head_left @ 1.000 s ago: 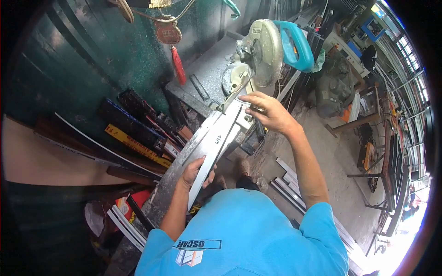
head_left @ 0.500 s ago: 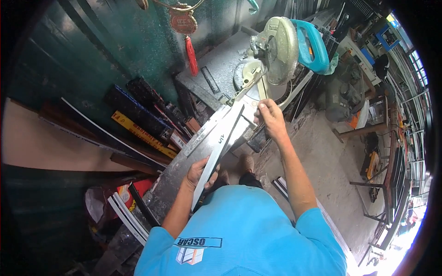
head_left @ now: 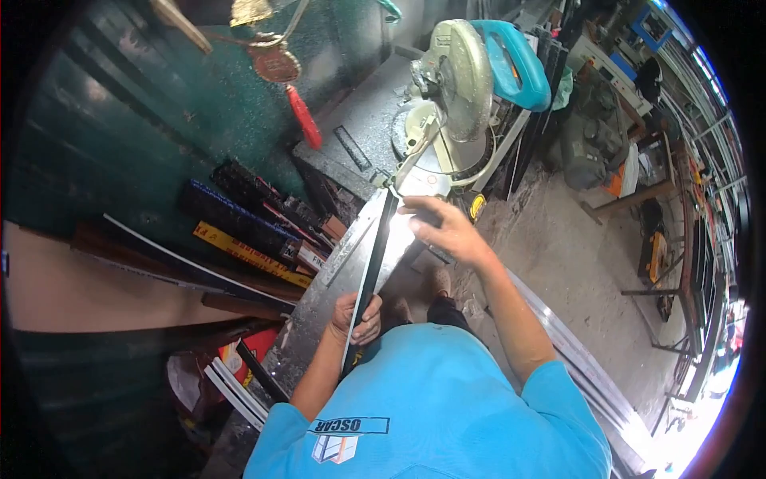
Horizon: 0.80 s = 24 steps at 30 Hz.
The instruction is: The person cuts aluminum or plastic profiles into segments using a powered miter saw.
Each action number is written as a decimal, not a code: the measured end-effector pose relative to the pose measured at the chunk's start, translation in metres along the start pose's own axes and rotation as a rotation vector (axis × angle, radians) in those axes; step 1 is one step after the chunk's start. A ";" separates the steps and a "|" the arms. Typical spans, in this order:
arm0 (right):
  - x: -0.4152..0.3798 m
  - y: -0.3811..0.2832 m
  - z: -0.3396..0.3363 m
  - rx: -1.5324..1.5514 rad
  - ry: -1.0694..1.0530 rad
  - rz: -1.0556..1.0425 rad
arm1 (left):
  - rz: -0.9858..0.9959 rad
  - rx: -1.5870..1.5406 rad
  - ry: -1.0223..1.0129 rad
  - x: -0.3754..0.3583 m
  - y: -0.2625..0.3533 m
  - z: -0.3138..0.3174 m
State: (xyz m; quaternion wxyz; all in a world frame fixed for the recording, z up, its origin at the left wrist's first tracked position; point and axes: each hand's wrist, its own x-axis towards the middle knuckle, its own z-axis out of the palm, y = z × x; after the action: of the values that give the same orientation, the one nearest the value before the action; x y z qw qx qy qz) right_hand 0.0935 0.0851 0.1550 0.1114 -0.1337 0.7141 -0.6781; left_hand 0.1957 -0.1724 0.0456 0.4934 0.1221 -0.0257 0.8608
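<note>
My left hand (head_left: 357, 318) is wrapped round the near end of a long, narrow profile strip (head_left: 375, 255) with a dark face and a pale edge. The strip slants away from my body over the metal bench, its far end close to the base of a miter saw (head_left: 467, 80). Beside that far end is my right hand (head_left: 447, 231), fingers stretched out and thumb apart, holding nothing. The saw has a pale blade guard and a teal handle, and its head is raised. Just beyond my right hand lies a yellow and black tape measure (head_left: 477, 206).
Boxes of profiles (head_left: 251, 251) lean by the green wall on the left. Pale strips (head_left: 235, 391) lie at lower left. A red tassel (head_left: 303, 118) hangs above the bench. Long metal bars (head_left: 586, 359) lie to my right; a compressor-like machine (head_left: 586, 148) stands behind.
The profile has turned from its white, marked face to its dark face. My right hand has opened and drawn back from near the saw base; the left keeps its hold.
</note>
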 end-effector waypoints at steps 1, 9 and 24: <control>-0.002 -0.010 0.016 0.275 -0.035 0.021 | -0.016 -0.002 0.006 0.002 -0.001 -0.001; 0.011 -0.002 0.041 0.279 0.000 0.080 | -0.075 0.226 0.246 -0.004 0.007 -0.007; 0.032 0.064 0.000 0.438 0.246 0.388 | 0.168 1.573 1.136 -0.053 -0.023 0.052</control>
State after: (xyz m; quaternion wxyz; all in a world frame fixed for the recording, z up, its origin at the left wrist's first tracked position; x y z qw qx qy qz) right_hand 0.0613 0.0767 0.0918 0.1775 0.1151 0.5712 -0.7931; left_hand 0.2503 -0.2140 0.0813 0.1469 -0.0189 0.7898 0.5952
